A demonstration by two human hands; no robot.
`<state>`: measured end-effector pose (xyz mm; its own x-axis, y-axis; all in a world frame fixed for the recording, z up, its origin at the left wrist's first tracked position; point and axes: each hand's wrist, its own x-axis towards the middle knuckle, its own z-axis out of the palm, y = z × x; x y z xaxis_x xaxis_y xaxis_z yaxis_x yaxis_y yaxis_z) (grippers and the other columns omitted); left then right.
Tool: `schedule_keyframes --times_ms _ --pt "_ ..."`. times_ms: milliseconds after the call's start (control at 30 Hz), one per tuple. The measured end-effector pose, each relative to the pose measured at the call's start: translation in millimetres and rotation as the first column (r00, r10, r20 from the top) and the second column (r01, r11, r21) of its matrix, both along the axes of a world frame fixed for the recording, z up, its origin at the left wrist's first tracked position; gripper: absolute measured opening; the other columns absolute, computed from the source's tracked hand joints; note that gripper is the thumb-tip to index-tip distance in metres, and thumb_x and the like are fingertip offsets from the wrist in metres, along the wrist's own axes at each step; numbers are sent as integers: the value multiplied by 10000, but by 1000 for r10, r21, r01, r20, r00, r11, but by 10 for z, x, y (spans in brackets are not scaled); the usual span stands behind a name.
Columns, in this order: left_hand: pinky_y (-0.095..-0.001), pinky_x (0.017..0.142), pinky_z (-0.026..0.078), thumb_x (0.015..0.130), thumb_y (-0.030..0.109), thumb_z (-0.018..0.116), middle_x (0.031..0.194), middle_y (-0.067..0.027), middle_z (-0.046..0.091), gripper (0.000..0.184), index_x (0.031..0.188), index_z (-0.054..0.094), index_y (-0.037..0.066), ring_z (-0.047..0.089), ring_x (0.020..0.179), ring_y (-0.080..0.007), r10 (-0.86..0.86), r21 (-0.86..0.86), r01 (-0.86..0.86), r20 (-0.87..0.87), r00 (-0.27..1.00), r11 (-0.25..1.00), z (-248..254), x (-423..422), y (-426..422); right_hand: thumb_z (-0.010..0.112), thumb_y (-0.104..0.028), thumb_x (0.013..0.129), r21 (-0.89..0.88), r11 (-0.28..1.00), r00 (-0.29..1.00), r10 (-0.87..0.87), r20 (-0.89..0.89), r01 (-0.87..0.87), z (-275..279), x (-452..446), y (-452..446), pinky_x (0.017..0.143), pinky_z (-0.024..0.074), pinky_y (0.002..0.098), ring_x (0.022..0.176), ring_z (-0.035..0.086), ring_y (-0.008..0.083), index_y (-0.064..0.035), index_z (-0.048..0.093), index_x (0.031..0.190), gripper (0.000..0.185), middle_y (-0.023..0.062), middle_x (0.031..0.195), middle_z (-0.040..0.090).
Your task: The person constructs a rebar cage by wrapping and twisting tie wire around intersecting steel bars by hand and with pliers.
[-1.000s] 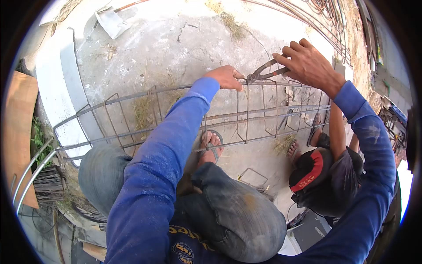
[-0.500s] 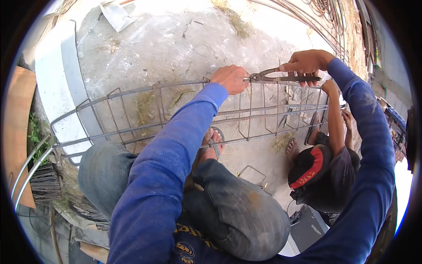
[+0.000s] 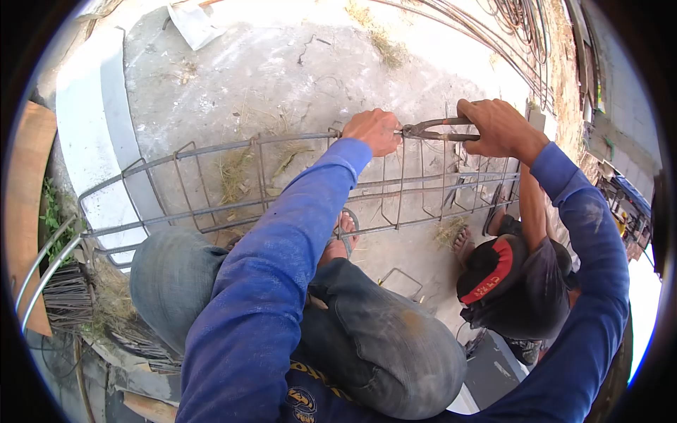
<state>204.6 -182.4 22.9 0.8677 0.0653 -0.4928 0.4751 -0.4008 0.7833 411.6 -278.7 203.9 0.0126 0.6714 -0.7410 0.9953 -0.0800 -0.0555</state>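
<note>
My left hand (image 3: 372, 132) is closed around the upper bar of a long rebar cage (image 3: 226, 146), just left of the jaws of a pair of pincers (image 3: 422, 131). My right hand (image 3: 504, 130) grips the pincers, its fingers wrapped over the handle ends. The jaws sit at the upper bar, beside a stirrup. Whether they bite on a wire cannot be made out. The cage runs across the view in front of my knees, with thin stirrups hanging between its long bars.
A co-worker in a black cap with a red band (image 3: 491, 271) crouches at right, a forearm (image 3: 532, 201) raised behind my right hand. A bundle of cut rods (image 3: 67, 296) lies at lower left, near a wooden board (image 3: 32, 211). Coiled bars (image 3: 518, 32) lie at upper right.
My right hand has shifted its grip and turned over the pincers, and the handles are closer together. My left hand stays at the bar. The co-worker's hand is now hidden behind mine.
</note>
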Motion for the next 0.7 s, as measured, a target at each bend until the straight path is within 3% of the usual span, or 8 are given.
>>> schedule_keyframes --times_ms 67,167,267,367,433,500,567,700 --pt "-470 929 571 880 344 736 1096 -182 761 385 1230 770 186 725 1036 -370 22 -41 -23 -27 999 999 36 -9 -11 795 -360 875 294 850 895 380 233 -438 42 -34 13 788 569 438 832 719 295 -30 680 1071 400 103 842 706" --pt "-470 950 563 877 341 752 1111 -189 756 404 1254 762 196 719 1060 -372 51 -69 -52 -6 999 996 -48 25 25 783 -424 897 179 837 847 471 247 -518 -55 118 75 767 561 420 810 702 299 -39 693 1088 439 94 881 695" --pt "-454 971 568 855 287 762 1169 -157 753 408 1253 762 197 712 1102 -348 33 -117 -38 -47 998 992 -35 47 38 741 -603 876 -254 959 977 165 136 -127 -49 97 485 674 567 412 724 711 252 8 722 909 613 100 714 686" --pt "-464 964 566 860 299 772 1161 -176 753 413 1259 758 198 718 1078 -363 23 -125 -30 -59 998 992 -59 31 -5 631 -748 901 -689 533 835 -514 197 491 -144 286 623 390 506 341 465 637 182 18 737 835 776 90 573 633" --pt "-473 955 563 871 313 772 1141 -195 754 410 1262 756 189 722 1054 -379 37 -116 -42 -45 998 992 -17 49 50 609 -735 923 -705 431 762 -600 242 563 -171 302 612 411 526 351 490 658 183 14 738 857 763 117 619 673" --pt "-474 954 563 879 302 766 1137 -198 754 401 1258 756 171 722 1051 -384 30 -120 -36 -53 998 992 0 21 44 581 -604 1000 -635 645 880 -458 123 425 -166 268 562 536 593 336 556 690 196 44 731 1005 665 144 727 731" --pt "-470 951 565 884 294 761 1135 -195 755 397 1255 755 153 722 1054 -382 26 -122 -31 -38 999 992 -37 8 15 534 -506 1044 -658 663 922 -364 134 357 -188 203 537 565 595 324 577 699 199 62 703 1139 601 125 729 725" --pt "-463 939 567 888 287 755 1130 -197 753 383 1236 761 126 721 1049 -383 54 -96 -52 22 998 994 -61 2 2 542 -436 1050 -662 564 810 -576 112 493 -148 180 547 486 539 306 554 675 177 55 692 1124 519 96 707 687"
